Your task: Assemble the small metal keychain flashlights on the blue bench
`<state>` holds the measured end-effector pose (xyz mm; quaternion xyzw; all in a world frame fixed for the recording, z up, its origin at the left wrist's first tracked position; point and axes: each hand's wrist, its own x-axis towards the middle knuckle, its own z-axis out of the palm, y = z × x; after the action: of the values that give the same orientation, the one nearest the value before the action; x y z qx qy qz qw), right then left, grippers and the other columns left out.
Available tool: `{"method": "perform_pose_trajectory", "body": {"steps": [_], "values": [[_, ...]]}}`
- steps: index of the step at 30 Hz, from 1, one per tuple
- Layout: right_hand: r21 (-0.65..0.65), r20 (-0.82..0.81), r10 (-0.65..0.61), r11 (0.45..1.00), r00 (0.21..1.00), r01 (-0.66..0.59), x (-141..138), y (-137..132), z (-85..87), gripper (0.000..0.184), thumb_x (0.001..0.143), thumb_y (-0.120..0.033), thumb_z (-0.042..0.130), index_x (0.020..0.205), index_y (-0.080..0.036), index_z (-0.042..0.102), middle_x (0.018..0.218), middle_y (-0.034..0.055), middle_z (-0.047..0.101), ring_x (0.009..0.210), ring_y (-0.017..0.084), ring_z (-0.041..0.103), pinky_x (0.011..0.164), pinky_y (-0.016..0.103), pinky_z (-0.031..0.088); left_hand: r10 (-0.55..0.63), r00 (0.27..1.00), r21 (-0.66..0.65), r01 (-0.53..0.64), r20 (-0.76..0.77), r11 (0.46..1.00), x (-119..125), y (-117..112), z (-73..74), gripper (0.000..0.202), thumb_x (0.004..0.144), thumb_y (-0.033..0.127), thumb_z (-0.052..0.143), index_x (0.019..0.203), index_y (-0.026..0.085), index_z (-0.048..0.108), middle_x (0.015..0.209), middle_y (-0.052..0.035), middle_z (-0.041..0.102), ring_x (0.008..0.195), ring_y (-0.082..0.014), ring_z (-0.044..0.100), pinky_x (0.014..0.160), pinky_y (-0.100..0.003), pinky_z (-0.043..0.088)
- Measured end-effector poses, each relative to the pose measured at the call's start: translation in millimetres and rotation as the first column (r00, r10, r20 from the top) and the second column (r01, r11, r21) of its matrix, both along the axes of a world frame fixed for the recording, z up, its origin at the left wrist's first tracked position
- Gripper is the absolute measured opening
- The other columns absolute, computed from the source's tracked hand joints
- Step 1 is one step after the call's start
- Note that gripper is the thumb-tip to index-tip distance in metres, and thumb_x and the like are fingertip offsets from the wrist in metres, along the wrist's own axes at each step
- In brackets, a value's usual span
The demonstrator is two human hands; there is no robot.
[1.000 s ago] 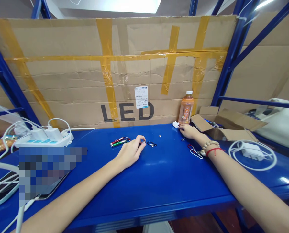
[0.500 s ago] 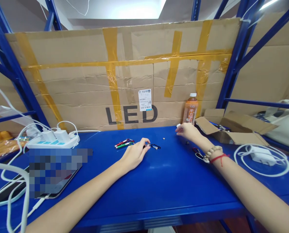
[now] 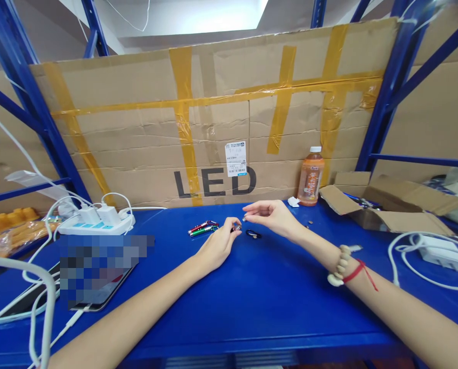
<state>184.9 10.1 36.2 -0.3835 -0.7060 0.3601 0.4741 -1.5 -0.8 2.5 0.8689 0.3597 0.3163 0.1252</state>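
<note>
- The left hand (image 3: 219,243) lies on the blue shelf top (image 3: 252,297) near the middle, thumb and forefinger pinched on a small silvery cylinder (image 3: 236,227) (too small to name with certainty, perhaps a tiny torch body); its other fingers are curled.
- The right hand (image 3: 271,215) hovers just to the right of it, palm turned up, fingers loosely apart; thumb and forefinger nip a tiny metal piece (image 3: 244,219) close to the cylinder's far end; whether the two parts touch cannot be told.
- A black clip (image 3: 253,234) lies on the shelf just below the right hand; red and green pen-like torches (image 3: 202,228) lie just left of the left hand.
- Far right, an orange drink bottle (image 3: 311,177) stands against the taped cardboard (image 3: 221,118), with an open carton (image 3: 382,205) beside it.
- Far left, a white power strip (image 3: 96,223) with chargers; at the right edge, a coiled white cable (image 3: 429,256).
</note>
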Motion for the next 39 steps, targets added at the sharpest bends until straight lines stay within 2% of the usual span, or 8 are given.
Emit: {"method": "perform_pose_trajectory", "body": {"steps": [5, 7, 13, 17, 25, 31, 35, 39], "values": [[-0.077, -0.05, 0.054, 0.995, 0.997, -0.058, -5.4, -4.5, -3.0, 0.041, 0.055, -0.034, 0.074, 0.09, -0.013, 0.069, 0.081, 0.0064, 0.071, 0.08, 0.019, 0.066, 0.08, 0.034, 0.052, -0.006, 0.999, -0.012, 0.005, -0.043, 1.0, 0.3, -0.6, 2.0, 0.017, 0.092, 0.028, 0.028, 0.088, 0.02, 0.042, 0.082, -0.0028, 0.058, 0.076, -0.0169, 0.057, 0.069, -0.028, 0.043], [-0.086, -0.047, 0.071, 0.993, 0.996, -0.075, -5.6, -5.1, -3.3, 0.042, 0.054, -0.035, 0.075, 0.089, -0.013, 0.069, 0.08, 0.0062, 0.071, 0.079, 0.019, 0.066, 0.079, 0.034, 0.052, -0.003, 0.999, -0.013, 0.002, -0.041, 1.0, 0.1, -0.6, 2.5, 0.019, 0.093, 0.029, 0.028, 0.087, 0.02, 0.043, 0.08, -0.0021, 0.058, 0.075, -0.0167, 0.057, 0.068, -0.027, 0.043], [-0.114, -0.019, 0.061, 0.992, 0.998, -0.063, -2.9, -5.2, -1.1, 0.043, 0.052, -0.036, 0.076, 0.088, -0.014, 0.069, 0.079, 0.006, 0.071, 0.077, 0.019, 0.067, 0.078, 0.034, 0.052, -0.022, 1.0, -0.005, 0.021, -0.014, 1.0, -0.9, -0.3, 2.9, 0.021, 0.093, 0.03, 0.029, 0.095, 0.021, 0.048, 0.091, -0.003, 0.061, 0.083, -0.0169, 0.058, 0.073, -0.028, 0.043], [-0.173, 0.014, 0.06, 0.983, 0.998, -0.057, -1.0, -5.9, -0.6, 0.047, 0.054, -0.036, 0.076, 0.095, -0.014, 0.067, 0.08, 0.0064, 0.071, 0.075, 0.018, 0.066, 0.076, 0.032, 0.052, -0.087, 0.996, 0.009, 0.087, 0.025, 0.996, -1.8, -1.1, 2.9, 0.023, 0.093, 0.028, 0.029, 0.104, 0.022, 0.048, 0.102, -0.0038, 0.06, 0.093, -0.0167, 0.057, 0.08, -0.028, 0.043], [-0.276, -0.038, 0.064, 0.958, 0.997, -0.072, -2.4, -6.1, -3.2, 0.05, 0.055, -0.032, 0.076, 0.099, -0.012, 0.064, 0.077, 0.0045, 0.072, 0.069, 0.014, 0.065, 0.073, 0.029, 0.049, -0.118, 0.992, 0.013, 0.117, 0.044, 0.993, -2.9, -4.1, 3.8, 0.025, 0.093, 0.026, 0.029, 0.112, 0.022, 0.045, 0.108, -0.0041, 0.059, 0.098, -0.0159, 0.057, 0.084, -0.027, 0.043], [-0.265, -0.029, 0.045, 0.963, 0.999, -0.052, -1.9, -6.1, -1.9, 0.049, 0.052, -0.03, 0.077, 0.096, -0.011, 0.065, 0.073, 0.0031, 0.071, 0.069, 0.014, 0.064, 0.075, 0.029, 0.049, -0.117, 0.992, 0.016, 0.116, 0.049, 0.993, -1.9, -1.9, 3.3, 0.024, 0.093, 0.026, 0.031, 0.108, 0.021, 0.049, 0.106, -0.0038, 0.06, 0.096, -0.0158, 0.057, 0.083, -0.026, 0.043], [-0.241, -0.005, 0.055, 0.969, 0.998, -0.055, -2.3, -3.4, -3.6, 0.048, 0.051, -0.031, 0.077, 0.093, -0.012, 0.065, 0.073, 0.0037, 0.071, 0.065, 0.014, 0.063, 0.069, 0.028, 0.05, -0.093, 0.995, 0.021, 0.092, 0.035, 0.996, -1.7, -0.7, 2.2, 0.024, 0.093, 0.027, 0.031, 0.107, 0.021, 0.05, 0.105, -0.004, 0.061, 0.095, -0.0165, 0.057, 0.082, -0.027, 0.043], [-0.095, 0.075, 0.025, 0.995, 0.997, -0.018, -3.3, -2.3, -7.0, 0.04, 0.055, -0.036, 0.076, 0.085, -0.011, 0.067, 0.066, 0.0033, 0.067, 0.053, 0.012, 0.059, 0.054, 0.024, 0.048, -0.065, 0.997, 0.019, 0.064, 0.05, 0.998, -2.0, 0.6, 1.3, 0.024, 0.093, 0.027, 0.03, 0.106, 0.022, 0.05, 0.101, -0.0028, 0.061, 0.089, -0.0161, 0.058, 0.077, -0.026, 0.043]]}}
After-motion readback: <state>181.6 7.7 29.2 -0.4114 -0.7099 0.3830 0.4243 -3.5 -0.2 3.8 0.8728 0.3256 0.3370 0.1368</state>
